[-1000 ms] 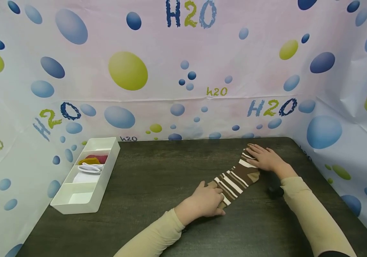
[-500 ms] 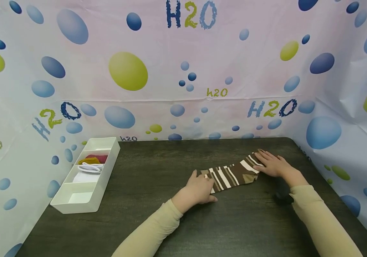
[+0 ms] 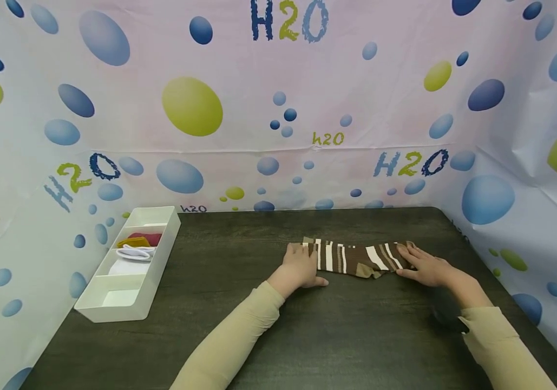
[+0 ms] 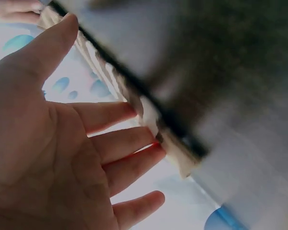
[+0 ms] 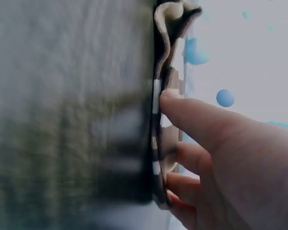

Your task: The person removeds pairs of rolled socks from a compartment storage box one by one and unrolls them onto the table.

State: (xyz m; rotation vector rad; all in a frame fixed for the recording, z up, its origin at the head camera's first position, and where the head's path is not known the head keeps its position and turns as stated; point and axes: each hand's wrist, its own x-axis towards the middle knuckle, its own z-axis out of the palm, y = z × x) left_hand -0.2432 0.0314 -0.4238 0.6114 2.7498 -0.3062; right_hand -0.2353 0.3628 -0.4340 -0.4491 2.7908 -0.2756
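Note:
A brown sock (image 3: 351,260) with white and tan stripes lies flat on the dark table, stretched roughly left to right. At its cuff end, my left hand (image 3: 299,266) rests with fingertips on the fabric; the left wrist view shows those fingers (image 4: 120,143) extended, the palm off the table. Over the toe end, my right hand (image 3: 426,268) touches the sock with its fingers spread. Seen from the right wrist, the thumb (image 5: 192,112) and fingers press on the striped fabric from above, and the heel bulges up in a fold.
A white divided box (image 3: 149,287) stands at the left of the table (image 3: 239,238). Its compartments hold folded red (image 3: 146,238), mustard (image 3: 133,242) and white (image 3: 134,254) fabric items. A bubble-patterned sheet (image 3: 239,108) hangs behind and along both sides.
The sock has turned from a diagonal to nearly level. My left hand has moved away from me and slightly left with the cuff; my right hand has come nearer and rightward with the toe.

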